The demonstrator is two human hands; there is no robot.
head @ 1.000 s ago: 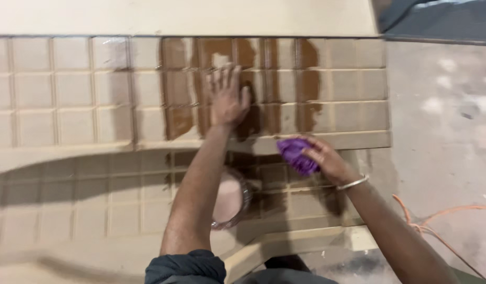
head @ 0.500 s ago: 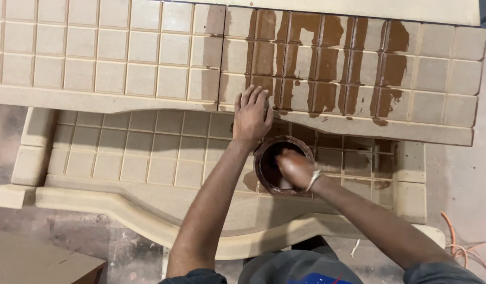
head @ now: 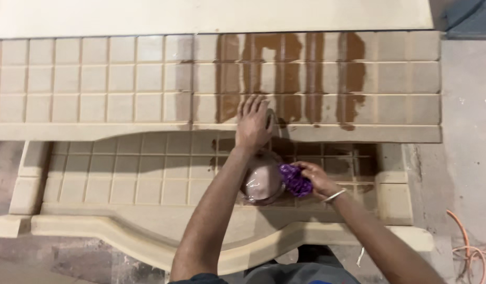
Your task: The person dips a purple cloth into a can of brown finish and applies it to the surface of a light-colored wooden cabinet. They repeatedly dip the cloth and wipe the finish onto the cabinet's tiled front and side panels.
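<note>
Left hand (head: 253, 122) flat, fingers spread, on gridded panel (head: 122, 84); right hand (head: 316, 179) clamped on purple cloth (head: 294, 180) beside bowl (head: 261, 183).

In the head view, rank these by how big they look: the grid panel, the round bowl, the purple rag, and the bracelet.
1. Grid panel, by far the largest.
2. Bowl.
3. Purple rag, bunched in the right hand.
4. Bracelet, smallest.

Pale beige grid-patterned panel (head: 95, 84), squares in rows; dark brown wet streaks (head: 285, 73) run down it at 12 o'clock. Purple cloth (head: 295, 180) sits at 3 o'clock of the pinkish-brown bowl (head: 261, 184). Orange cord (head: 471, 247) at 4 o'clock on grey floor (head: 466, 105)
</note>
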